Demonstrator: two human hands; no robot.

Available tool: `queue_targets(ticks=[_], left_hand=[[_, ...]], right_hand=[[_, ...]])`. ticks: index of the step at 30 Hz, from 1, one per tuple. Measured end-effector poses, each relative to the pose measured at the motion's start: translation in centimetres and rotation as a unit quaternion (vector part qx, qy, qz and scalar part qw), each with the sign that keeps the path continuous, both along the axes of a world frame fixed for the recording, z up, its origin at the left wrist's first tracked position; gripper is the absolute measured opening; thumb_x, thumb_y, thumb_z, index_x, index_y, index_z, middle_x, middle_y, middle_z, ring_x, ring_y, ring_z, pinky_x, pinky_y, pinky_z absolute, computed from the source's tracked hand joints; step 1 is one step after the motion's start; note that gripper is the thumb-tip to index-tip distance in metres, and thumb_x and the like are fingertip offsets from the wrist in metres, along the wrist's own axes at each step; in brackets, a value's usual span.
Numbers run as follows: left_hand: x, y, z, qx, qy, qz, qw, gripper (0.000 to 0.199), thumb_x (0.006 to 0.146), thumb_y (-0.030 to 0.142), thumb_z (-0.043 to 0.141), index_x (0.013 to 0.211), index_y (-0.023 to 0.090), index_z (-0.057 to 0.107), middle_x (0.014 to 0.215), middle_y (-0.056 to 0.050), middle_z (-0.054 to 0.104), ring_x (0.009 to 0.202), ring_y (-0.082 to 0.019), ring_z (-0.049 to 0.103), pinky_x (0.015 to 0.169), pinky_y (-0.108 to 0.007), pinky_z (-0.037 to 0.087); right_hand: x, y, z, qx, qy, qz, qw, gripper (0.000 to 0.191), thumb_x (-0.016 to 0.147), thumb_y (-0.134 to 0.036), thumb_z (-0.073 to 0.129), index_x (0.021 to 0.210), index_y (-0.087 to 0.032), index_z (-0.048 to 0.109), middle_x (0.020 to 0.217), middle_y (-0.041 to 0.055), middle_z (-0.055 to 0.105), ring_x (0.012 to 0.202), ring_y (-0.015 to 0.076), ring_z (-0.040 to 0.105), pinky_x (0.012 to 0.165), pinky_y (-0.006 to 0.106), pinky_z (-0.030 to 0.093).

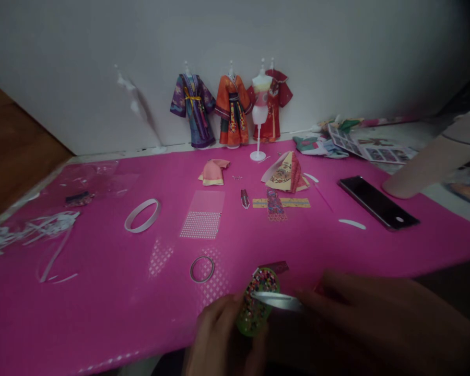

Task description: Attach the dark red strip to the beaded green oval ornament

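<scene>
Glossy pink sheeting (113,292) spreads ahead; at six o'clock my left hand (217,334) grasps a green tub (251,329) of beads (263,283), while my right hand (364,313) grips tweezers (280,301), tips over them. I'd hold the tub steady and pinch lightly, one bead at a time.

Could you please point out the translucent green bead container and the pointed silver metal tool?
Translucent green bead container (257,307), head view: its middle, among beads.
Pointed silver metal tool (279,301), head view: its bare middle.

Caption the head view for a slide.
Left hand steadying a green container of colourful bits, right hand holding a metal tool over it, miniature robes behind.
</scene>
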State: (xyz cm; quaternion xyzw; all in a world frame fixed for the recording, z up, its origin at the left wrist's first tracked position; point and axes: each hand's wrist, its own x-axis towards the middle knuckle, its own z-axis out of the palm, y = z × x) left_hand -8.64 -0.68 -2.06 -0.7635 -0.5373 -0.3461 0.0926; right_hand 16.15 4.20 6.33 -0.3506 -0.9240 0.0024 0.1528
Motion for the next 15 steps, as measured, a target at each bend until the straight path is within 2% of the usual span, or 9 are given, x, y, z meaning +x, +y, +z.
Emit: queue_targets(ticks=[3, 11, 15], left_hand=[[0.04, 0.08, 0.07, -0.002, -0.004, 0.003, 1.000, 0.031, 0.088, 0.024, 0.060, 0.116, 0.013, 0.056, 0.092, -0.011, 0.073, 0.077, -0.017, 0.077, 0.067, -0.020, 0.065], [0.24, 0.12, -0.02, -0.006, -0.032, 0.013, 0.999, 0.032, 0.088, 0.029, 0.063, 0.117, 0.017, 0.057, 0.092, -0.009, 0.074, 0.075, -0.018, 0.077, 0.063, -0.023, 0.065], [0.51, 0.07, 0.24, -0.014, -0.058, 0.014, 0.998, 0.033, 0.087, 0.027, 0.064, 0.117, 0.016, 0.056, 0.092, -0.009, 0.074, 0.078, -0.018, 0.076, 0.069, -0.025, 0.065]], right_hand=[[0.01, -0.07, -0.04, 0.002, -0.001, -0.008, 1.000, 0.032, 0.079, -0.011, 0.042, 0.102, -0.028, 0.056, 0.061, -0.0071, 0.045, 0.040, 0.0141, 0.035, 0.039, 0.032, 0.013], [0.22, -0.08, -0.28, -0.003, -0.004, -0.005, 1.000, 0.025, 0.085, -0.015, 0.046, 0.103, -0.028, 0.056, 0.064, -0.0063, 0.051, 0.044, 0.0142, 0.043, 0.042, 0.032, 0.017], [0.30, -0.10, -0.06, -0.008, -0.018, -0.003, 1.000, 0.023, 0.087, -0.019, 0.047, 0.105, -0.030, 0.057, 0.065, -0.0060, 0.053, 0.044, 0.0146, 0.045, 0.042, 0.032, 0.019]])
